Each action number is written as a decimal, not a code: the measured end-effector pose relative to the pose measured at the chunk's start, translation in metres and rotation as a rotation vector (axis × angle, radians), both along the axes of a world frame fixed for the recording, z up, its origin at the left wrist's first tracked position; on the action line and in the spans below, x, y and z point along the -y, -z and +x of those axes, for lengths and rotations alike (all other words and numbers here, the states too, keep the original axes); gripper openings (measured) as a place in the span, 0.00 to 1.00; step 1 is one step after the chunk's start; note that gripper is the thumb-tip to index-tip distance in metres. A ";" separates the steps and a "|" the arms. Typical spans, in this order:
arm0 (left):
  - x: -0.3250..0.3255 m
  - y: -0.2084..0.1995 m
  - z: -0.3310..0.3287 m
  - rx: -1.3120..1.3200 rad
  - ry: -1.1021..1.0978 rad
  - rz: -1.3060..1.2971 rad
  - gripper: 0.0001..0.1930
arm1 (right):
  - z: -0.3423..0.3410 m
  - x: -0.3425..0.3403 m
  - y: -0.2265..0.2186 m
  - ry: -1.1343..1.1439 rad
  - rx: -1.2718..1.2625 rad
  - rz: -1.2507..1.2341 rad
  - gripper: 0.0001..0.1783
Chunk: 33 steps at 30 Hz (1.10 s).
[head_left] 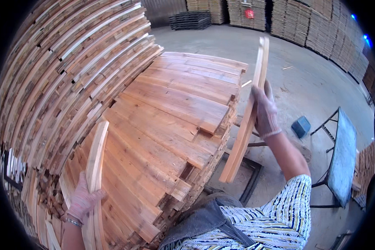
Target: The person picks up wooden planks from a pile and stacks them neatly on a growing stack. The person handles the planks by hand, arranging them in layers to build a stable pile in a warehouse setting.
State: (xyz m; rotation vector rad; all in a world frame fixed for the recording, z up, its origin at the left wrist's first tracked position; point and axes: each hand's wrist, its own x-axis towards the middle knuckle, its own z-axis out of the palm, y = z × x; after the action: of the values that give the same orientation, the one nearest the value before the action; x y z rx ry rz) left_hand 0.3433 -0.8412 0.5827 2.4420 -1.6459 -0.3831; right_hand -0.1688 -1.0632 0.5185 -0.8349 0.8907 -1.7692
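Note:
My left hand (84, 198), in a pale knit glove, grips a light wooden board (96, 171) held on edge over the near left part of the board stack. Out to the right, my gloved right hand (264, 109) is wrapped round wooden strips (241, 139), apparently two lying face to face. They slant up and away, beyond the stack's right edge. Between my hands lies the stack of planks (154, 112), its top layer laid side by side with uneven ends toward the right. My right palm and some fingers are hidden behind the strips.
A tall wall of stacked boards (71, 75) rises along the left. To the right stand a blue-grey table (343, 158) and a dark blue bin (301, 126) on the concrete floor. A dark metal frame (252, 179) sits low beside the stack. Timber piles (291, 23) line the back.

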 end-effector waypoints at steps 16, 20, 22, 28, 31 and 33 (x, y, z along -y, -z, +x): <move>-0.011 -0.004 -0.030 0.048 -0.092 0.013 0.51 | 0.073 -0.044 0.064 -0.023 0.132 0.088 0.41; -0.020 0.008 0.003 0.155 -0.043 0.068 0.51 | 0.105 -0.102 0.041 -0.026 0.362 0.255 0.34; -0.026 0.016 0.007 0.093 -0.053 0.037 0.51 | 0.147 -0.118 0.039 0.114 0.035 0.368 0.39; -0.059 0.026 0.027 0.080 -0.003 -0.038 0.52 | 0.141 -0.140 0.078 0.006 0.078 0.129 0.46; -0.084 0.007 0.038 -0.059 -0.039 -0.121 0.55 | 0.141 -0.190 0.070 -0.085 0.191 0.225 0.45; -0.105 -0.007 0.047 -0.264 -0.054 -0.176 0.54 | 0.157 -0.228 0.070 -0.120 0.273 0.260 0.44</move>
State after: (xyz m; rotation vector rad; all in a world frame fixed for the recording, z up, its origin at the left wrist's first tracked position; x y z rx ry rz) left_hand 0.3908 -0.7362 0.5894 2.1956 -1.4372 -0.5051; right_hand -0.0122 -0.8357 0.4490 -0.4560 0.8466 -1.5755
